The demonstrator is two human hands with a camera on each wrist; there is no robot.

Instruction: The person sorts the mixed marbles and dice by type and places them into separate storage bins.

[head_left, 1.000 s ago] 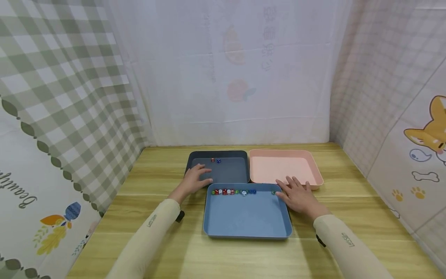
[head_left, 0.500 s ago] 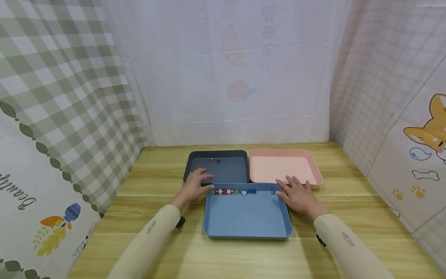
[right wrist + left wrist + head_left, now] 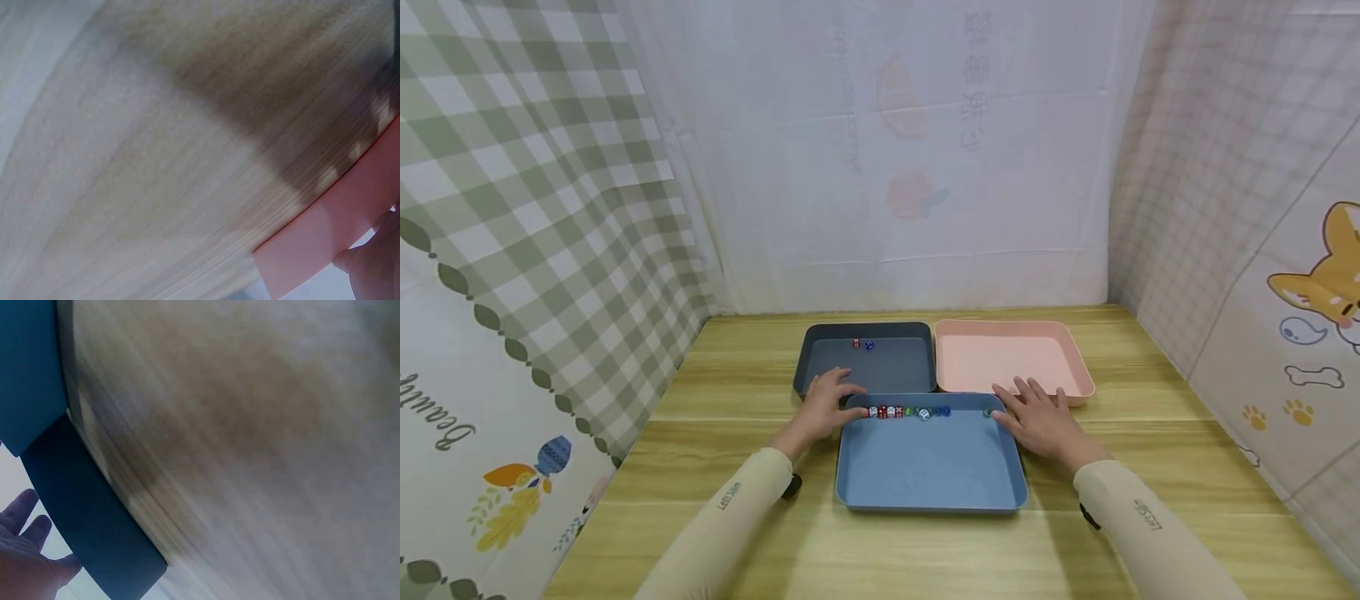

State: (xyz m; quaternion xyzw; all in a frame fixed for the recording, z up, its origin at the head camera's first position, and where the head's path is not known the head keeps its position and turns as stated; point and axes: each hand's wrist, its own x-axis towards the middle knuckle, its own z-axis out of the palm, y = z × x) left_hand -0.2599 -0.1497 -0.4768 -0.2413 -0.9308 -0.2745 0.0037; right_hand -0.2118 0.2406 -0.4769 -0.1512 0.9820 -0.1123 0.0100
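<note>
In the head view, my left hand is over the left back corner of the blue tray, fingers spread. Its thumb is at the left end of a row of red and white dice and hides that end. Small green and blue round pieces, marble-like, continue the row to the right, with a larger clear one among them. My right hand lies across the tray's right back corner, fingers extended toward the pink tray. Its thumb is beside a lone green piece. Neither hand visibly grips anything.
Behind the blue tray stands a dark grey tray holding a red die and a blue die. The pink tray adjoins it on the right. All stand on a wood-grain table, with fabric hanging behind and at both sides.
My left hand has moved from over the dark grey tray toward the blue tray's left back corner, its thumb now covering the row's left end. The right hand stays about where it was.
</note>
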